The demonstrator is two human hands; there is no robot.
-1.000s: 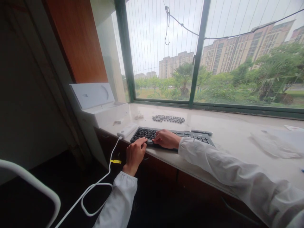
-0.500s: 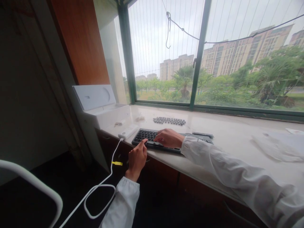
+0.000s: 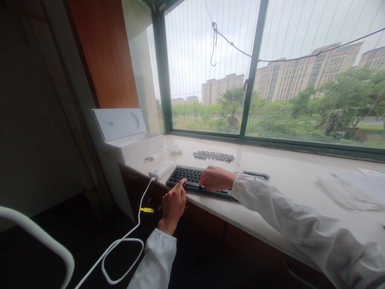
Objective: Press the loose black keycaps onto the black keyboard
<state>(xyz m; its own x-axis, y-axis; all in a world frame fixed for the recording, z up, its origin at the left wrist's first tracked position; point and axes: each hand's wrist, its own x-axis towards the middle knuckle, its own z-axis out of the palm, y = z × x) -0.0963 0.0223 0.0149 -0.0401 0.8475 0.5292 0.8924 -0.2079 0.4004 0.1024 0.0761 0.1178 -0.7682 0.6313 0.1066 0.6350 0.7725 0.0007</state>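
A dark keyboard (image 3: 183, 174) lies along the front edge of the pale sill, its left part showing a grid of dark squares that look like switch places without caps. My left hand (image 3: 174, 202) is at its front edge, fingers bent and fingertips pressed on the edge. Over the middle of the keyboard my right hand (image 3: 217, 178) is closed, its fingers pointing down to the keys. Whatever may be between those fingertips is hidden. Behind the keyboard, loose grey keycaps (image 3: 214, 156) are laid out in rows.
An open white box (image 3: 136, 148) stands at the left. A white power strip (image 3: 161, 169) with a white cable (image 3: 143, 200) is beside the keyboard. Dark thin rods (image 3: 256, 174) lie behind my right wrist. Clear plastic bags (image 3: 345, 190) lie at the right, below the window.
My right hand has shifted slightly to the right over the keyboard, its fingers pointing more downward. My left hand keeps its place at the front edge. The view has tilted a little.
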